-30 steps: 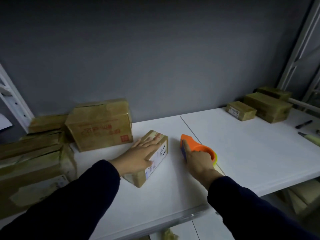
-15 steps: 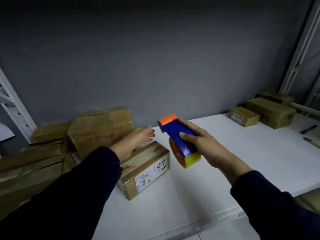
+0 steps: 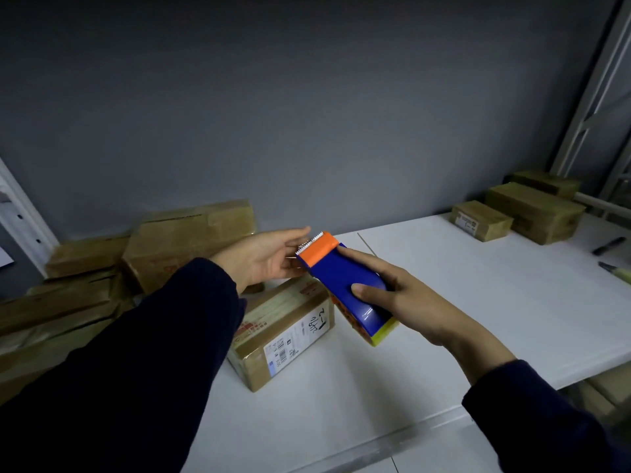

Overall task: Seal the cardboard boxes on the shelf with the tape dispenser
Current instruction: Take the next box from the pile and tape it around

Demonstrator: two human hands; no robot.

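Left hand (image 3: 269, 256) now off the box (image 3: 283, 332) — palm at the tape dispenser (image 3: 345, 285)

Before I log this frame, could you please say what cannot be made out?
Head view, tape end: hidden behind the tape dispenser and left hand.
Head view, small box top: partly under left sleeve.
Head view, its label: print too small.
Head view, left boxes: cut by frame edge.

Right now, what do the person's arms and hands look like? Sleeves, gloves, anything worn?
Both arms wear long, plain dark navy sleeves: left sleeve, right sleeve, each ending at the wrist. Left hand and right hand are bare: no gloves, no rings or watch showing.
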